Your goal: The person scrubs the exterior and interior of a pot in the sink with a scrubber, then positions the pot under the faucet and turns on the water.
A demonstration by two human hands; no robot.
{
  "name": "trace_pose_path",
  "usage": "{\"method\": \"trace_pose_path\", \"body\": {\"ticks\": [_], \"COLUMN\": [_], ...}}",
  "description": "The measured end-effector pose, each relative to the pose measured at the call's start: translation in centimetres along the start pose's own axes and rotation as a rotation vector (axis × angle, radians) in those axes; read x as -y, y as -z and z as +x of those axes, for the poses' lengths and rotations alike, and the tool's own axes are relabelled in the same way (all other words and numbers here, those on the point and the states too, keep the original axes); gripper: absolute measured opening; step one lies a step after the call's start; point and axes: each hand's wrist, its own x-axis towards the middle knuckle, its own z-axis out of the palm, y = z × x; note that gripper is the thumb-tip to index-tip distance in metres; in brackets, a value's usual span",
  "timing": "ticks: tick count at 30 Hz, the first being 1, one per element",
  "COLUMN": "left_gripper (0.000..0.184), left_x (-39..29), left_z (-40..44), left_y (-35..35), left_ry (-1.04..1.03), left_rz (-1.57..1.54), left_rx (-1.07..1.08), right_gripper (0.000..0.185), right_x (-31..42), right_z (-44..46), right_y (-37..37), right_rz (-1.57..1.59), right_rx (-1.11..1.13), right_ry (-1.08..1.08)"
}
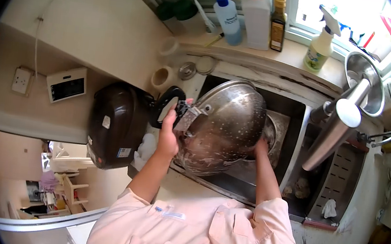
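A large metal wok [224, 125] is tilted over the sink [297, 114], its wet outer side spotted with drops and streaked with suds. My left hand [169, 136] is closed around its black handle [167, 107], close to the metal bracket. My right hand [261, 148] reaches in at the wok's right edge. Its fingers are mostly hidden there, so whatever they hold does not show. Beside that hand, a round metal vessel [271, 133] lies in the sink, partly covered by the wok.
A dark brown appliance [117, 127] stands left of the sink. Bottles, including a spray bottle [321, 44], line the back ledge. At right, a metal cylinder [334, 133] leans over the second basin, near a steel bowl [377, 89] and a slotted rack [338, 181].
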Motion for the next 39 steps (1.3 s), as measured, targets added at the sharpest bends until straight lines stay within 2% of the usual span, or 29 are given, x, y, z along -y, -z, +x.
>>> {"method": "trace_pose_path", "body": {"ticks": [3,6,7,8,10,14,16,18,21,22,25,28,29,32,33,35,37,39], "left_gripper": [0.045,0.046,0.045,0.045,0.045,0.051,0.051,0.049,0.047,0.048,0.047,0.047,0.047,0.049,0.051,0.052,0.053,0.047], "left_x": [0.2,0.9,1.1,1.0,0.8,0.4,0.7,1.0,1.7,2.0,2.3,1.1,1.0,1.5,1.3,0.6,0.8,1.4], "left_z": [0.3,0.8,1.0,0.9,1.0,0.7,0.5,0.0,0.3,0.3,1.0,1.2,0.6,1.2,1.2,1.6,2.8,3.6], "left_y": [0.2,0.5,0.6,0.5,0.1,-0.9,-1.5,-1.7,-2.0,-1.9,-1.1,-2.6,-2.9,-2.3,-2.1,-2.4,-1.9,0.0], "left_ry": [0.021,-0.008,-0.029,-0.014,0.007,0.021,0.064,0.122,-0.010,-0.034,0.001,0.010,0.031,0.031,0.077,0.077,0.031,0.083], "left_rz": [-0.025,-0.023,-0.018,-0.023,-0.038,-0.084,-0.131,-0.126,-0.126,-0.126,-0.144,-0.152,-0.141,-0.123,-0.137,-0.137,-0.122,-0.200], "left_rx": [0.050,0.073,0.075,0.076,0.084,0.136,0.091,0.051,0.053,0.045,0.021,0.013,0.002,0.068,0.092,0.008,-0.046,-0.055], "right_gripper": [0.034,0.031,0.029,0.029,0.029,0.033,0.035,0.036,0.034,0.031,0.031,0.037,0.044,0.050,0.050,0.051,0.049,0.048], "right_x": [-1.5,0.1,0.2,1.2,4.6,13.1,17.4,20.5,22.0,21.8,21.1,21.7,22.3,21.0,20.3,18.3,15.7,12.7], "right_z": [0.7,0.4,-0.4,-2.0,-5.9,-12.0,-13.5,-14.3,-12.7,-11.4,-9.2,-11.3,-12.2,-13.0,-13.0,-13.0,-12.7,-11.4], "right_y": [0.1,4.1,5.5,8.8,15.1,22.6,24.3,25.7,26.5,26.5,27.0,26.6,25.6,23.0,22.5,21.6,21.2,20.1], "right_rz": [0.009,0.866,0.756,0.896,0.926,0.919,0.857,0.632,0.553,0.643,0.693,0.673,0.695,0.502,0.459,0.380,0.363,0.492], "right_rx": [0.243,0.059,-0.199,-0.277,-0.345,-0.458,-0.531,-0.611,-0.621,-0.577,-0.510,-0.641,-0.599,-0.758,-0.716,-0.623,-0.625,-0.685], "right_ry": [-0.029,-0.273,-0.163,-0.065,-0.015,0.491,0.678,0.865,0.890,0.862,0.718,0.829,0.841,0.897,0.903,0.907,0.919,0.658]}}
